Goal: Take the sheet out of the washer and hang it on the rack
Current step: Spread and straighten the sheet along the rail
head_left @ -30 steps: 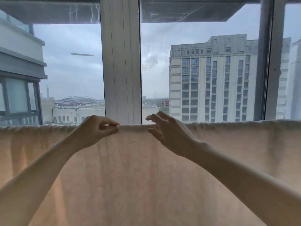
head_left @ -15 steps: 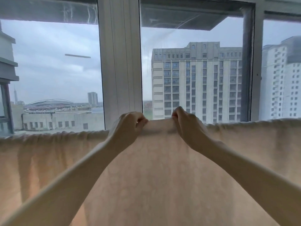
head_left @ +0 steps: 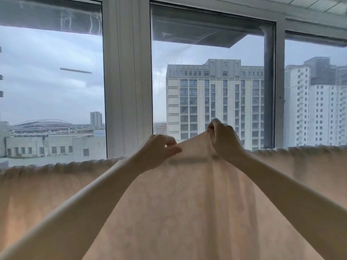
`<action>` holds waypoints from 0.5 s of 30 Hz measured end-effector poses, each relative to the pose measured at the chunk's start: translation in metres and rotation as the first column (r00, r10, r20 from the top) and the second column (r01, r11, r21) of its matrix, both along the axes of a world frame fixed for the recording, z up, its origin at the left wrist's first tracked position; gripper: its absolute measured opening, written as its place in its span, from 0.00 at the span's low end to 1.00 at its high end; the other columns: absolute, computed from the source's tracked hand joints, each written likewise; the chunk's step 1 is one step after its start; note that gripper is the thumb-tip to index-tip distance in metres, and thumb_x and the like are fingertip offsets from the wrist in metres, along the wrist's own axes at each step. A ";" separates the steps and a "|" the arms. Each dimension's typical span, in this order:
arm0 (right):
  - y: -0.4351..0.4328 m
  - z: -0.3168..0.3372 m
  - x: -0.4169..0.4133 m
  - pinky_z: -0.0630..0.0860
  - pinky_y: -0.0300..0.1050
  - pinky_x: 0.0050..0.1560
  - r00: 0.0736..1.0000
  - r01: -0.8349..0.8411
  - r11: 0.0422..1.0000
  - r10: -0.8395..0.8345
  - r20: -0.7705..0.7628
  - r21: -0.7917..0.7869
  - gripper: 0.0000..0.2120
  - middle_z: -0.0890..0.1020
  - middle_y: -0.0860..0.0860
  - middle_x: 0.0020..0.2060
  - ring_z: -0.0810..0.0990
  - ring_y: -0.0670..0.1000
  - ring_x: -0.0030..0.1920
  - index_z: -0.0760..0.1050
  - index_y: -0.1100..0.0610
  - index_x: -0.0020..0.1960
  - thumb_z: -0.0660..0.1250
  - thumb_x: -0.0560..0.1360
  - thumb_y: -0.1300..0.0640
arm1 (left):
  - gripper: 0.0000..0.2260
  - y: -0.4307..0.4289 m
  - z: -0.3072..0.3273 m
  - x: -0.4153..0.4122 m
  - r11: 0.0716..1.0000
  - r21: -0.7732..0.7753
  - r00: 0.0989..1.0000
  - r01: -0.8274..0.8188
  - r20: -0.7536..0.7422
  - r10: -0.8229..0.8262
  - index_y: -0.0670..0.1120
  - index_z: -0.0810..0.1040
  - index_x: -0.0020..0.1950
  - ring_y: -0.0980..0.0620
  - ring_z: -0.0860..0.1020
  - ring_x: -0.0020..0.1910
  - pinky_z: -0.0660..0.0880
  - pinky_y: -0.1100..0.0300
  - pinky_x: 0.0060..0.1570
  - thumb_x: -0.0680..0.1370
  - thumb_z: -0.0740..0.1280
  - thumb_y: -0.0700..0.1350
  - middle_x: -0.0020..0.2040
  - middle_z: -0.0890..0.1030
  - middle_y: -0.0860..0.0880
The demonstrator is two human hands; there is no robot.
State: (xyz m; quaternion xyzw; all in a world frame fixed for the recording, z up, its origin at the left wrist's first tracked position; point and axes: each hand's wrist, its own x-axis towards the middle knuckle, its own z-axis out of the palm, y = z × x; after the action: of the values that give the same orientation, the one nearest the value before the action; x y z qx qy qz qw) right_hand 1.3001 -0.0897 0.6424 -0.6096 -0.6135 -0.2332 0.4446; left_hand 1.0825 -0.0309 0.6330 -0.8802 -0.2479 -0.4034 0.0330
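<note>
A pale peach sheet [head_left: 178, 212] hangs across the whole width of the view, its folded top edge lying over a rack bar that the cloth hides. My right hand [head_left: 224, 140] pinches the top edge and holds it lifted into a peak above the line of the bar. My left hand [head_left: 159, 150] is just to its left, thumb and fingers closed on the raised edge lower down. Both forearms reach forward over the hanging cloth.
A large window with a thick white frame post [head_left: 127, 77] stands directly behind the sheet. Tall buildings [head_left: 214, 102] and grey sky show through the glass. Bunched sheet edge [head_left: 56, 167] runs left and right along the bar.
Both hands closed on the sheet's top edge and shifted right. The right hand has pulled the edge upward, off the bar line, forming a peak.
</note>
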 end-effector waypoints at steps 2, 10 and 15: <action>0.003 -0.007 0.006 0.78 0.49 0.44 1.000 0.004 0.994 -0.002 0.024 -0.113 0.05 0.80 0.52 0.39 0.79 0.53 0.40 0.73 0.57 0.48 0.60 0.80 0.58 | 0.07 0.002 -0.004 -0.010 1.000 -0.016 0.999 -0.021 -0.045 0.020 0.47 0.82 0.40 0.66 0.74 0.31 0.66 0.72 0.35 0.77 0.70 0.47 0.31 0.78 0.58; -0.003 -0.015 -0.017 0.80 0.53 0.42 0.984 -0.120 0.949 0.153 0.094 -0.290 0.08 0.82 0.53 0.41 0.80 0.52 0.39 0.77 0.56 0.47 0.60 0.78 0.55 | 0.12 0.014 -0.013 -0.026 0.994 -0.011 0.993 -0.113 -0.048 0.112 0.48 0.81 0.37 0.61 0.74 0.30 0.68 0.67 0.32 0.77 0.66 0.52 0.30 0.78 0.55; -0.010 -0.021 -0.052 0.79 0.49 0.40 0.926 -0.267 0.919 0.328 0.187 -0.288 0.07 0.81 0.48 0.40 0.80 0.49 0.38 0.76 0.53 0.47 0.61 0.79 0.52 | 0.20 0.015 -0.015 -0.053 0.993 -0.012 0.990 -0.113 -0.087 0.112 0.50 0.69 0.29 0.57 0.65 0.25 0.62 0.64 0.28 0.78 0.64 0.57 0.24 0.67 0.56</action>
State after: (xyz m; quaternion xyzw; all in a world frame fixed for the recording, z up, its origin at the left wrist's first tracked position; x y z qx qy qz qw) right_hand 1.2478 -0.1000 0.6211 -0.5296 -0.7721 -0.1502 0.3174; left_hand 1.0296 -0.0161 0.6180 -0.8816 -0.2990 -0.3605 0.0589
